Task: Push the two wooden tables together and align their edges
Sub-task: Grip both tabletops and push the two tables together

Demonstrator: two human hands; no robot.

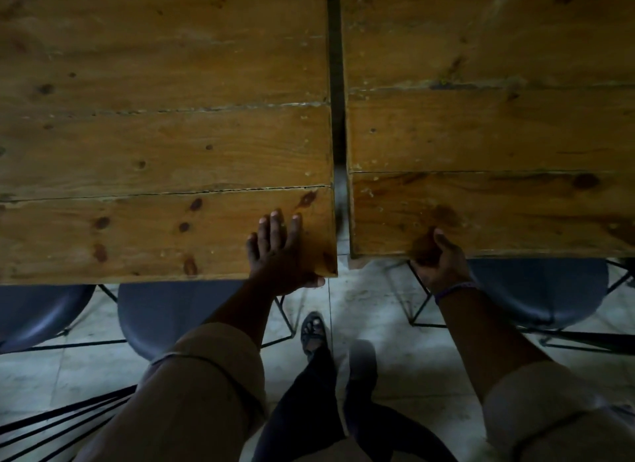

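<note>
Two plank-topped wooden tables stand side by side with a narrow dark gap between them. The left table (154, 145) reaches nearer to me than the right table (498, 135), so their near edges are offset. My left hand (280, 255) lies flat on the left table's near right corner, fingers spread, thumb hooked under the edge. My right hand (438, 258) grips the near edge of the right table, thumb on top and fingers curled below.
Dark blue chairs on black wire frames are tucked under the near edges: two on the left (171, 310), one on the right (539, 293). My feet (312, 334) stand on pale floor tiles between the chairs. Black wire legs cross the lower left corner.
</note>
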